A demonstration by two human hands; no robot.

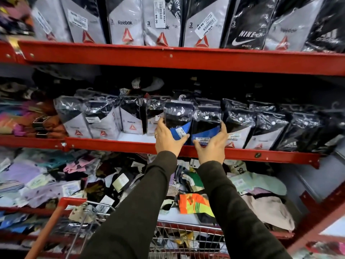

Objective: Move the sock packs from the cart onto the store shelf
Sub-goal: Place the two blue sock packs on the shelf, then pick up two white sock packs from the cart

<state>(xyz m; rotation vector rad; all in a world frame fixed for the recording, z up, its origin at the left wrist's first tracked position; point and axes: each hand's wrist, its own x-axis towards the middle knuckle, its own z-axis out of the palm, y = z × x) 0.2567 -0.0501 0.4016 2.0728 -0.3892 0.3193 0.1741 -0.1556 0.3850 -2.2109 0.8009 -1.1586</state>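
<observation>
Dark sleeves (130,212) rise from the bottom edge at 6 o'clock and reach up toward the middle shelf (112,144). Below them, at 7 o'clock, stands the cart (61,204), red-framed with a wire basket; a few packs lie in it, too blurred to tell apart.

At the centre, the left hand (167,139) wraps a blue-and-black pack (178,120), thumb across the front near its white label, fingers behind its left edge. Just to the right, the right hand (212,144) holds a second blue pack (206,124), thumb low on the front over the label, fingers up along the right edge. Both hands are closed on their packs. The two packs stand upright, side by side and touching, their lower ends at the shelf's red lip. Whether they rest on the shelf board cannot be told, since the hands cover their bases.

Grey Reebok packs (104,124) stand in the row at 9 o'clock of the held pair; more grey and black packs (268,131) stand at 3 o'clock. A bare white gap of shelf shows just left of the left hand.

At 12 o'clock the top shelf (168,58) carries a row of larger packs (125,23) marked Reebok, with one Nike pack (244,34) toward 1 o'clock. At 8 o'clock and 4 o'clock the bottom shelf holds loose socks (33,176) in a mixed heap.
</observation>
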